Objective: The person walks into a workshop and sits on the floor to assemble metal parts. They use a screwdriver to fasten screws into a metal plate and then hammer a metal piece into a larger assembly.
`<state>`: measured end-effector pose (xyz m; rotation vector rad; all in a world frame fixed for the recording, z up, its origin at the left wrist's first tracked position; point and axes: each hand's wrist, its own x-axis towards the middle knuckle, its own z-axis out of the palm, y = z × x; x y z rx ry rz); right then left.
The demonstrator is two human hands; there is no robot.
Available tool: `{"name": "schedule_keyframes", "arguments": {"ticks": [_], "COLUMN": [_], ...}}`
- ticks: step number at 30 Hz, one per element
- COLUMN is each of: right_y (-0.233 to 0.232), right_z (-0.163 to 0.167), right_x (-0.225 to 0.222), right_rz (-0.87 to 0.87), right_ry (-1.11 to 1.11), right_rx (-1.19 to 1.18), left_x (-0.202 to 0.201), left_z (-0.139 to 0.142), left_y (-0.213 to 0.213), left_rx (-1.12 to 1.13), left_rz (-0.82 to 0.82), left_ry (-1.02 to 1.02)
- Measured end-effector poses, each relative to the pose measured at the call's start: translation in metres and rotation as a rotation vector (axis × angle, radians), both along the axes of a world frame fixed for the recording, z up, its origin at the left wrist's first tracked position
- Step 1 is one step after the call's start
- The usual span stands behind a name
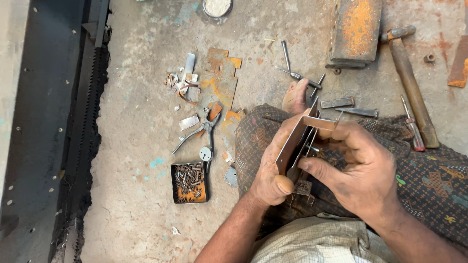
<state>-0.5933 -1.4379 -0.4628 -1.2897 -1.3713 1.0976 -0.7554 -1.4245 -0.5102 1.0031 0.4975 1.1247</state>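
A folded rusty sheet-metal piece (294, 142) with small inner metal parts is held over my lap. My left hand (272, 170) grips it from the left side, thumb along its lower edge. My right hand (358, 168) holds it from the right, fingers curled around its top and forefinger pressing the inner parts (303, 186). Both hands are closed on the same piece. My bare foot (295, 96) shows just beyond it on the concrete floor.
Pliers (204, 131) and a small tin of screws (188, 182) lie left of my knee, with rusty metal scraps (220, 80). A hammer (412, 87), a screwdriver (412, 127), punches (350, 102) and a rusty metal block (355, 31) lie ahead. A dark toothed rail (85, 122) runs along the left.
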Motion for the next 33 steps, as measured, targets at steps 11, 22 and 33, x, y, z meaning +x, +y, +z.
{"name": "schedule_keyframes", "arguments": {"ticks": [11,22,33], "right_y": [0.002,0.0,-0.006], "right_z": [-0.029,-0.023,-0.024], "right_x": [0.016,0.002,-0.005], "right_rz": [0.116,0.09,0.043], "right_ry": [0.12,-0.29,-0.452], "right_rx": [0.006,0.076,-0.045], "left_x": [-0.002,0.003,0.005], "left_z": [-0.015,0.006,0.037], "left_y": [-0.007,0.012,0.024], "left_rx": [0.113,-0.117,-0.058], "left_rz": [0.067,0.025,0.046], "left_ry": [0.085,-0.133,0.015]}}
